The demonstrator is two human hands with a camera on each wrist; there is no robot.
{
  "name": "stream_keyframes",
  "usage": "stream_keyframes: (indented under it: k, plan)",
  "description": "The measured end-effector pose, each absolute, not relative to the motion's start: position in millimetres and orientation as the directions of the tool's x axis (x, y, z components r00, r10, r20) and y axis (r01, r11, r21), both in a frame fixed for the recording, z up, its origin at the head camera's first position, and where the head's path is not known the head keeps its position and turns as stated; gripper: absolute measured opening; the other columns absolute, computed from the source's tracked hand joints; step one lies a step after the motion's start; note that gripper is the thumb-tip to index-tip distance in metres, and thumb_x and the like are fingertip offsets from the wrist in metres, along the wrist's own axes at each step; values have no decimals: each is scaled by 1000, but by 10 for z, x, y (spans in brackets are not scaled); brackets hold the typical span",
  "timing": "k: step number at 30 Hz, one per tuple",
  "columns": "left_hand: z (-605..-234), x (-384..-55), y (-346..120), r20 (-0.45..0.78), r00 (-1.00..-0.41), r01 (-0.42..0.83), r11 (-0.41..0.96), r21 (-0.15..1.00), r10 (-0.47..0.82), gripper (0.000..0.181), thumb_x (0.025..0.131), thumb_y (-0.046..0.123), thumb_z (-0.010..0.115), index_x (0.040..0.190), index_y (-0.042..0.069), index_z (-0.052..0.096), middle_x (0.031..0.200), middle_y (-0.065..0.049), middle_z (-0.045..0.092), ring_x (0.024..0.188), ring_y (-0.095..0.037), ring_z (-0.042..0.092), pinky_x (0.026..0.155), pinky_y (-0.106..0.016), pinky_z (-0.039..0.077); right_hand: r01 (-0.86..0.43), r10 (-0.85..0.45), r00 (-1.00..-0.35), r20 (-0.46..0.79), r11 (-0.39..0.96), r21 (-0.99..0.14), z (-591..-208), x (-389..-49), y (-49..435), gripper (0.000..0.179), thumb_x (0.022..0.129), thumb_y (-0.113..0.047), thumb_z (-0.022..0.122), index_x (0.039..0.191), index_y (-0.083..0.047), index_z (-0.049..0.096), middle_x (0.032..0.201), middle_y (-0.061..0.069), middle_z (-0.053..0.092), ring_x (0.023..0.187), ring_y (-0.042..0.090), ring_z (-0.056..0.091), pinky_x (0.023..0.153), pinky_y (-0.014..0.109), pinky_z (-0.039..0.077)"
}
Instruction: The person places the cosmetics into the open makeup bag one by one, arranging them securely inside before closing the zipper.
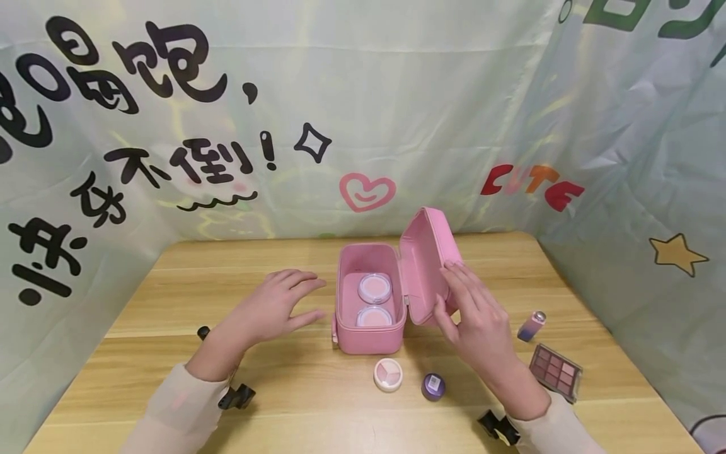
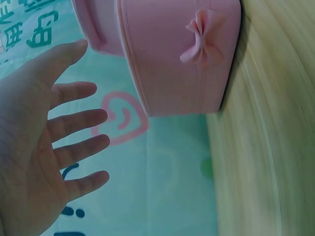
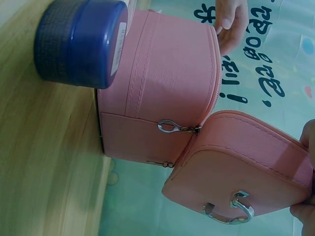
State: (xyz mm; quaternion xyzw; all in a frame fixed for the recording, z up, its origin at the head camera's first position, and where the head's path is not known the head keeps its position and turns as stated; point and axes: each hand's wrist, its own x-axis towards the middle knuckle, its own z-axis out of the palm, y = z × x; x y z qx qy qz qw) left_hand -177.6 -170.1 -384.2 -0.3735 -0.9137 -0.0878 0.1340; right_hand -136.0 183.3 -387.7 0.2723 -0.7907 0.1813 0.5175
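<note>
A pink cosmetic case (image 1: 371, 342) stands on the table, its lid (image 1: 445, 238) swung out to the right. Two round compacts (image 1: 374, 288) lie inside it. My right hand (image 1: 479, 318) holds the lid by its edge, the fingers on the outer face; only parts of that hand show at the border of the right wrist view. To the left of the case, my left hand (image 1: 278, 306) hovers with its fingers spread, holding nothing. A bow (image 2: 203, 40) decorates the case's side in the left wrist view. The lid carries a metal handle (image 3: 231, 214).
In front of the case lie a round three-part blush pan (image 1: 388, 375) and a purple jar (image 1: 433, 386). Farther right are a pink-and-blue tube (image 1: 532, 326) and an eyeshadow palette (image 1: 556, 372). A printed cloth (image 1: 442, 113) hangs behind the wooden table (image 1: 306, 410).
</note>
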Motion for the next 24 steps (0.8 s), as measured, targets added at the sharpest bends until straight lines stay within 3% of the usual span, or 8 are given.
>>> stream_keyframes:
  k: [11, 24]
  plan:
    - [-3902, -1654, -2055, 330, -742, 643, 759, 103, 583, 58, 89, 48, 68, 135, 13, 59, 133, -10, 57, 124, -33, 50, 105, -54, 39, -614, -237, -320, 917, 789, -10, -3883, -1360, 1827, 40, 93, -25, 52, 118, 4, 66, 121, 18, 66, 110, 36, 63, 87, 50, 54]
    - [-4011, -1541, -2531, 316, -819, 539, 831, 135, 480, 57, 87, 42, 72, 133, 11, 59, 130, -14, 57, 120, -37, 53, 100, -56, 43, -615, -233, -318, 919, 789, -13, -3887, -1364, 1818, 40, 91, -24, 53, 117, 4, 66, 122, 17, 66, 111, 36, 63, 82, 54, 55]
